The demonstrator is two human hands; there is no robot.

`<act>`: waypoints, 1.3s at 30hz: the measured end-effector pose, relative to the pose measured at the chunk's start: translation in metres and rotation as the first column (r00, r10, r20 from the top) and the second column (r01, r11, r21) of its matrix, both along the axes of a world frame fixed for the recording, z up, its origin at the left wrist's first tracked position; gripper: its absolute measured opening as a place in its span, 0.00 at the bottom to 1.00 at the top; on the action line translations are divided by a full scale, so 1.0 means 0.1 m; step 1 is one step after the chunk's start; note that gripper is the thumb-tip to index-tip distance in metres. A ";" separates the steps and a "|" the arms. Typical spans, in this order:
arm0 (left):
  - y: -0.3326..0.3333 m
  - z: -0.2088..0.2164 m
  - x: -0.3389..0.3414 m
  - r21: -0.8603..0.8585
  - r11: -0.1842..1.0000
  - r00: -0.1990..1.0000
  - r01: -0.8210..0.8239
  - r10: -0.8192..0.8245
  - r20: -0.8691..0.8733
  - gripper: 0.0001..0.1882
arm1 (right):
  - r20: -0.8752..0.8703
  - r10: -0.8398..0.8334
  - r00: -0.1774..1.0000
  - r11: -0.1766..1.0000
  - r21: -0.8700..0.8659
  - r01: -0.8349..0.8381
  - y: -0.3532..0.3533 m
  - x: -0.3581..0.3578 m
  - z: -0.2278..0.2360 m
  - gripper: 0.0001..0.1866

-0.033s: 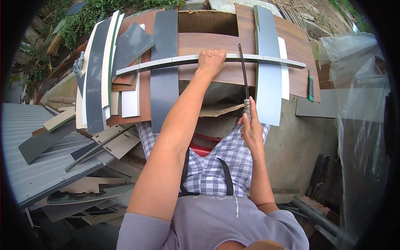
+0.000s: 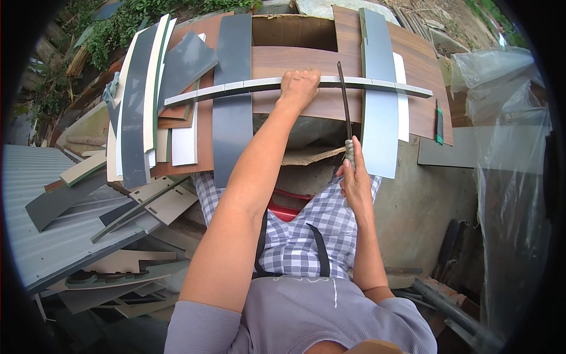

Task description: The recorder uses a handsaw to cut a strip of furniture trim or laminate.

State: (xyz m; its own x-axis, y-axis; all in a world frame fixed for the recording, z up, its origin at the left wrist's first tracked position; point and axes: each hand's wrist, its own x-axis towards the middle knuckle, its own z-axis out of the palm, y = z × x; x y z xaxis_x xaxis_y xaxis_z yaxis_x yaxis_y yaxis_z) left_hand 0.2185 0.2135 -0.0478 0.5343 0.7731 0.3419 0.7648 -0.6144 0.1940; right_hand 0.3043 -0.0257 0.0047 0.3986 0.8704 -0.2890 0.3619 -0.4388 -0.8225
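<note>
A long, narrow strip [image 2: 259, 84] with a pale edge and short cross marks lies from left to right over several boards. My left hand [image 2: 299, 89] is closed over the strip near its middle and presses down on it. My right hand [image 2: 356, 184] is wrapped around the grey, bound handle of a long, thin dark blade [image 2: 344, 94], which points away from me. The blade crosses the strip just right of my left hand; whether it has cut in cannot be told. Beneath the strip are a dark grey board [image 2: 232, 127] and a lighter grey-blue board [image 2: 378, 130].
Brown wood-grain panels [image 2: 410, 71] form the work surface, with a cardboard-lined opening. A green-and-black cutter [image 2: 439, 123] lies at the right. Offcuts [image 2: 137, 106] are stacked at the left, above corrugated sheeting [image 2: 29, 194]. Clear plastic sheet [image 2: 507, 194] hangs at the right.
</note>
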 end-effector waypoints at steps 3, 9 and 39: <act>0.02 0.00 -0.02 -0.012 1.000 1.000 -0.008 0.008 -0.016 0.13 | 0.010 0.005 1.000 0.999 -0.044 -0.004 0.17 0.03 0.05 0.27; -0.01 0.04 0.00 -0.028 1.000 1.000 -0.013 0.013 -0.009 0.12 | -0.035 0.054 0.998 0.996 0.074 -0.052 0.59 0.10 0.08 0.27; 0.03 -0.09 0.00 0.050 0.999 0.997 -0.018 0.014 0.080 0.07 | 0.187 0.038 0.982 0.999 0.027 -0.044 0.15 0.00 -0.12 0.27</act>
